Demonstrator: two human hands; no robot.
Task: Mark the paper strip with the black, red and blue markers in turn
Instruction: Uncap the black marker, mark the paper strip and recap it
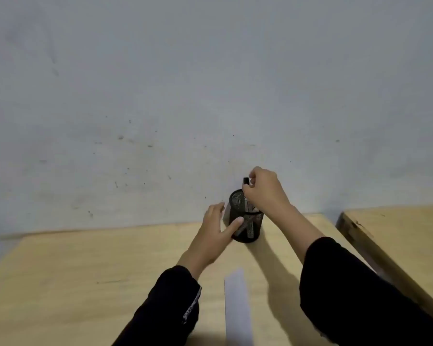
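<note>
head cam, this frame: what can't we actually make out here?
- Markers in the mesh pen holder: their colours and number, blurred behind the mesh and hidden by the right hand.
- Marker with the black cap: its barrel, covered by the right hand's fingers.
- Paper strip: near end cut off by the bottom edge; any marks too blurred to tell.
- Left hand: its fingers are behind the holder, so its grip is unclear.

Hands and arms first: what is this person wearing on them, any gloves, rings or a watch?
Both arms are in long black sleeves that stop short of the wrists. The left sleeve shows a narrow strip of white-patterned trim at its cuff edge; the right sleeve looks plain. The left hand and right hand are bare: no gloves, rings or watch visible.
</note>
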